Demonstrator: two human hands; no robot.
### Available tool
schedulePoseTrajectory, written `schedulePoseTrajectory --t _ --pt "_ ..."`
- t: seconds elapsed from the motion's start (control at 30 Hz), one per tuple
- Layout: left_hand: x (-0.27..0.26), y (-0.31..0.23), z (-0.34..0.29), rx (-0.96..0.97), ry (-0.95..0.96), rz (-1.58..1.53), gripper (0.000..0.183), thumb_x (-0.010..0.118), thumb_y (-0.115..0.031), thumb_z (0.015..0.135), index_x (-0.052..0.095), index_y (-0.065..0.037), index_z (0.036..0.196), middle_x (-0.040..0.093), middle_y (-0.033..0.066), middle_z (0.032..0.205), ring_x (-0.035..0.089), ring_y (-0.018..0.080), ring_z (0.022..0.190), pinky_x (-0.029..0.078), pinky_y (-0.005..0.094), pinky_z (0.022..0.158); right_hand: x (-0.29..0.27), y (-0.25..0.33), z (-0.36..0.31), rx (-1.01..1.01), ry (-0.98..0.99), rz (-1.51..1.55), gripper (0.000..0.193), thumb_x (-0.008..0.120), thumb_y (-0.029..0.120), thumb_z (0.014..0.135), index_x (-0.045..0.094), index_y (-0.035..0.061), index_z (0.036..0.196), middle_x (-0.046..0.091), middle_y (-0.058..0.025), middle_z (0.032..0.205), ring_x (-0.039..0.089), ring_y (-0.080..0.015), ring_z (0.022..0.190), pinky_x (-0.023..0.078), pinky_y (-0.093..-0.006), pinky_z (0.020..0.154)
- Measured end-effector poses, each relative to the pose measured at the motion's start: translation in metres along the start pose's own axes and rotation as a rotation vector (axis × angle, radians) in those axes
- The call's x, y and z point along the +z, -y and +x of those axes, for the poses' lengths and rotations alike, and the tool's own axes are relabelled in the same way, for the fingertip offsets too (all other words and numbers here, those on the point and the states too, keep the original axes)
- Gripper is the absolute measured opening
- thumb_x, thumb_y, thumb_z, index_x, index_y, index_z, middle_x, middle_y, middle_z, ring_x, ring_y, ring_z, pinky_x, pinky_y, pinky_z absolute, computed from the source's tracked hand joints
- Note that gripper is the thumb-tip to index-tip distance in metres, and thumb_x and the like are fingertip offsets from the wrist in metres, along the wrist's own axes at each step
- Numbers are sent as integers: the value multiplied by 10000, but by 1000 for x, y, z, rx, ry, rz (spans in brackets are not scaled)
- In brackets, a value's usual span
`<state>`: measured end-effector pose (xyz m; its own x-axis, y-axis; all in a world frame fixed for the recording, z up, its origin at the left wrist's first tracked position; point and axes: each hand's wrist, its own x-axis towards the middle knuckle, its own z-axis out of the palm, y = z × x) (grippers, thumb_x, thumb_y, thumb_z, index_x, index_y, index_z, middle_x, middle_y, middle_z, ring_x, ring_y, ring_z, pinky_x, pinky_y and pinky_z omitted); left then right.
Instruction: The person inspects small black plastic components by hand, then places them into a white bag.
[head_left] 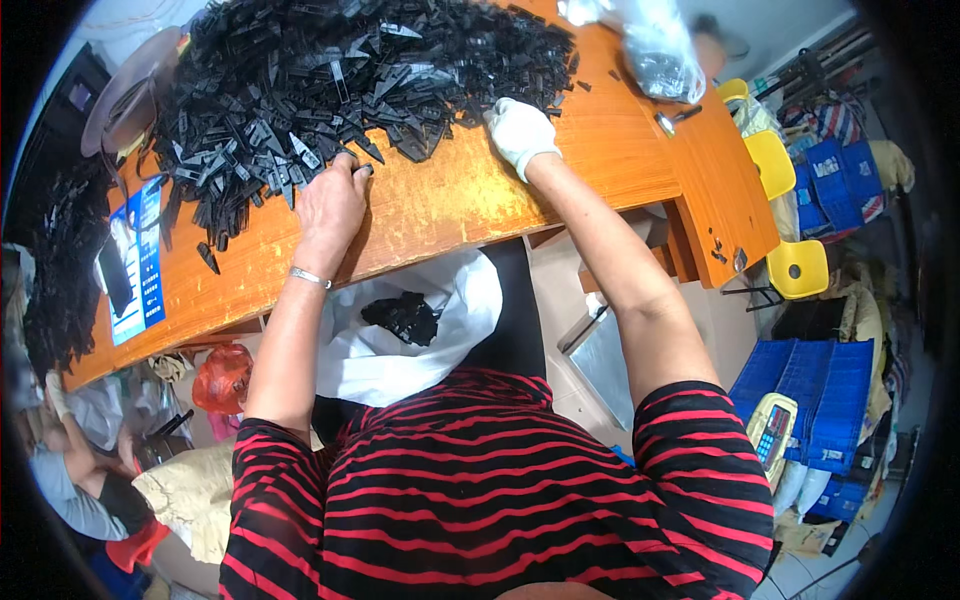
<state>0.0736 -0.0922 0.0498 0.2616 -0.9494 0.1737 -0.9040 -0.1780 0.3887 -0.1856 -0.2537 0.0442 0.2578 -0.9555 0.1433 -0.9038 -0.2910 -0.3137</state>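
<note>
A big heap of black plastic parts [300,100], many flat and pointed, covers the far side of the wooden table [430,205]. My bare left hand [332,205], with a bracelet at the wrist, is at the heap's near edge. Its fingers are closed, and a small black plastic part shows at their tips. My right hand [522,135], in a white glove, lies at the heap's right edge with curled fingers. What they hold, if anything, is hidden. Below the table edge, between my forearms, a white sack [465,300] gapes wide with black parts [402,318] inside.
A blue printed sheet [137,260] lies at left near a second black heap [65,260]. Another person [75,465] sits at lower left beside a red bag [222,378]. Yellow stools [797,268], blue crates [800,390] and a scale [771,432] are at right.
</note>
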Motion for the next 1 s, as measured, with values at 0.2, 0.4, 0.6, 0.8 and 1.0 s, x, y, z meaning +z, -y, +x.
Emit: schedulePoseTrajectory --t 0.2,0.4,0.6,0.8,1.0 --pt "1 -2 -16 65 -8 15 238 673 -286 915 635 -57 969 713 207 929 701 392 846 541 508 739 -9 10 -35 -155 83 -82 298 636 363 944 652 65 949 713 -209 949 677 -418 920 526 -480 805" --pt "-10 -7 -40 66 9 -140 288 706 -182 873 589 -39 1093 689 202 1038 666 408 991 520 483 839 -16 12 -64 -210 78 3 261 677 257 909 646 65 1083 712 -195 1015 681 -395 966 523 -457 848" --pt "-2 5 -44 47 29 -132 266 742 -178 854 643 -27 1050 667 190 1064 636 379 1035 511 464 870 -17 13 -72 -109 70 9 204 683 258 872 666 54 865 677 -199 1007 664 -394 987 526 -462 854" --pt "-1 4 -47 41 7 -189 246 740 -159 863 633 -29 1042 652 149 936 632 347 964 511 441 831 -12 20 -82 -92 -42 12 224 650 268 896 647 44 905 675 -203 958 671 -388 929 540 -438 813" --pt "9 10 -52 -246 219 -1306 345 645 -145 993 526 -13 1288 583 25 831 559 123 712 474 254 632 -48 87 -107 -9 380 758 184 629 176 969 666 16 1051 705 -72 856 638 -130 713 503 -266 612"
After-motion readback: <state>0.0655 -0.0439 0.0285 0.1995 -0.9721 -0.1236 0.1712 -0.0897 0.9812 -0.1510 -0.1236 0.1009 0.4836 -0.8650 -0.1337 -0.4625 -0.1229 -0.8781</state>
